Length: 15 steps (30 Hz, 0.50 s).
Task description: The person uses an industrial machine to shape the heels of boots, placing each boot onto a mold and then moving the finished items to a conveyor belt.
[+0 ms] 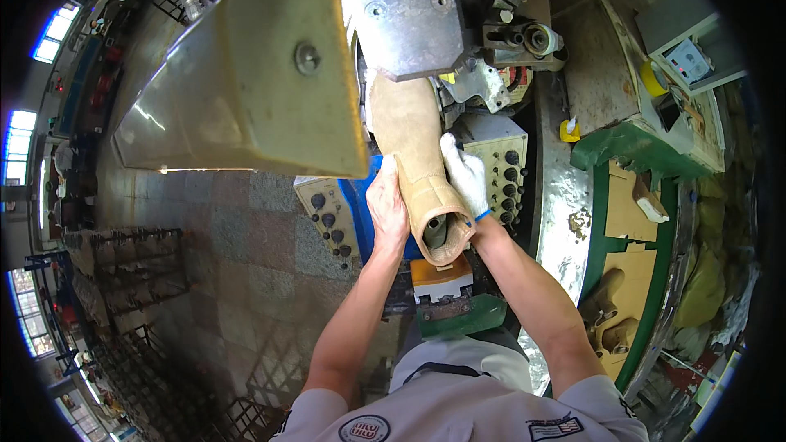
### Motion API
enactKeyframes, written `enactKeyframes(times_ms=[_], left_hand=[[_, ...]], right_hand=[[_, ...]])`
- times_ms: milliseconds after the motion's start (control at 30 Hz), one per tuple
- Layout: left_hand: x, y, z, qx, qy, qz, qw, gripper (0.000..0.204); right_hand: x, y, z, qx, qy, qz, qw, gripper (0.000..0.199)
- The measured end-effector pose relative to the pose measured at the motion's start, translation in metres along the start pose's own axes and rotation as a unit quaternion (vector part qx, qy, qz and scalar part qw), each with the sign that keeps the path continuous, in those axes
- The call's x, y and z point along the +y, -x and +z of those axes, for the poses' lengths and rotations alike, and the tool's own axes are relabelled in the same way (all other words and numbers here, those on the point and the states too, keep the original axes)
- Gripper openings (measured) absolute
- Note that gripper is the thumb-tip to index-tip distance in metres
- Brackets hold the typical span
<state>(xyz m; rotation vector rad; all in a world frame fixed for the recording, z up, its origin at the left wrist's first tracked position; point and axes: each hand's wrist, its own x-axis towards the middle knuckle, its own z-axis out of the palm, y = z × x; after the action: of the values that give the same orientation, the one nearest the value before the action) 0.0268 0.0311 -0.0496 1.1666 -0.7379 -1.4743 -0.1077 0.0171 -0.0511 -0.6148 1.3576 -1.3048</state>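
Note:
Between my two hands is a tan suede boot upper [413, 127], its open shaft end toward me and its far end under a metal block [401, 20] of a machine. Inside the shaft opening a dark green last with a round hole [435, 229] shows. Bare, my left hand [387, 200] is closed against the left side of the boot. My right hand [465, 176], in a white glove with a blue cuff, grips the right side. The boot's toe is hidden beneath the machine head.
A large olive metal guard [254, 74] hangs at upper left. Knobbed control panels [332, 225] flank the boot. On the right stand a metal-edged bench [565, 213] and a green rack [602, 205] with cardboard and boot pieces. Dark racks [139, 278] line the left floor.

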Motion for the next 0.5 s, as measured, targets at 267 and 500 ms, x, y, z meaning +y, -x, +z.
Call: enactKeyframes(times_ms=[267, 500], left_hand=[[-0.008, -0.004, -0.007, -0.021, -0.051, 0.032, 0.998, 0.053], [0.002, -0.002, -0.019, -0.025, -0.080, 0.000, 0.996, 0.060]], right_hand=[[0.001, 0.003, 0.000, 0.000, 0.036, -0.041, 0.999, 0.052], [-0.026, 0.018, 0.004, -0.045, -0.008, 0.014, 0.999, 0.051]])
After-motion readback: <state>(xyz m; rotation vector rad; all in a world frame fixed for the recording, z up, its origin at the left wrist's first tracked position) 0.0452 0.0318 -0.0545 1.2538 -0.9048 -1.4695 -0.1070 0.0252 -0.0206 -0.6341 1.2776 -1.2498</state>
